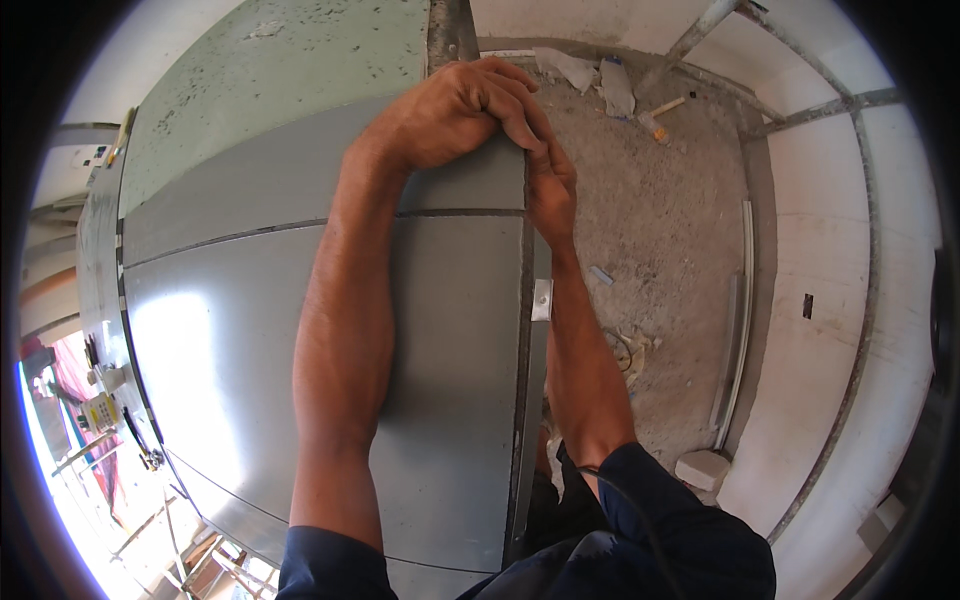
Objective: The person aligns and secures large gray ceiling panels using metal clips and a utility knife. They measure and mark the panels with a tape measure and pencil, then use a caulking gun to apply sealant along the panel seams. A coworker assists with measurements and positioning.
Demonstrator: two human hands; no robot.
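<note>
A smooth grey panel (pixel 450 310) fills the middle, with a dark seam running across its upper part. My left arm reaches over it, and my left hand (pixel 435 115) bends at the far right corner with its fingers curled toward the edge. From outside that edge, my right hand (pixel 551 195) comes up with its fingers closed near the left fingertips. The two hands meet at the panel's right edge. Whatever is between the fingers is too small or hidden to make out. Lower on the same edge sits a small whitish metal piece (pixel 541 300).
Beyond the grey panel is a speckled pale green surface (pixel 290 90). On the right, a rough concrete floor (pixel 660 230) holds scraps, a bottle (pixel 653 128) and a white block (pixel 702 470). Long metal strips (pixel 742 320) lie along the white wall (pixel 820 300).
</note>
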